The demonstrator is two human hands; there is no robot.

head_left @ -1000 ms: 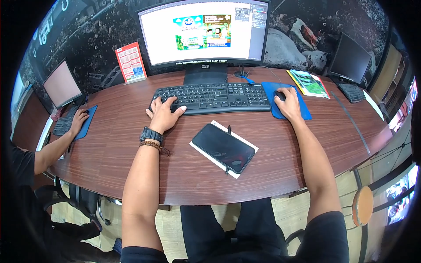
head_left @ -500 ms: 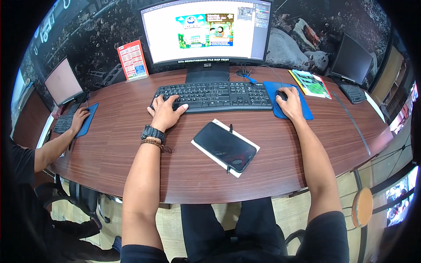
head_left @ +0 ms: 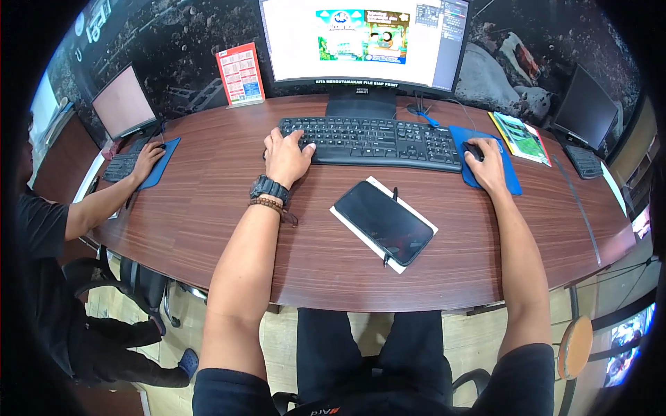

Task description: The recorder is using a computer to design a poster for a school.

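Note:
My left hand (head_left: 288, 159) rests on the left end of a black keyboard (head_left: 378, 144), fingers apart over the keys and holding nothing. A black watch (head_left: 269, 188) and a beaded bracelet (head_left: 266, 203) circle that wrist. On a blue mouse pad (head_left: 511, 182) to the right, my right hand (head_left: 488, 166) is wrapped over a black computer mouse (head_left: 474, 150). Beyond the keyboard stands a curved monitor (head_left: 291, 52) showing a colourful layout in a design program. Between my forearms lies a dark-screened smartphone (head_left: 386, 220) on a white pad (head_left: 339, 211), with a black pen (head_left: 386, 258) partly beneath it.
At the left, another person's hand (head_left: 148, 161) holds a mouse beside a second monitor (head_left: 125, 100). A red and white desk calendar (head_left: 240, 74) stands left of my monitor. Booklets (head_left: 522, 139) lie right of the mouse pad, near another dark monitor (head_left: 587, 107). A round stool (head_left: 575, 347) stands at the right.
The view has swung slightly left and down, so the desk sits further right and higher. My left fingers are a little less spread; my right hand stays on the mouse.

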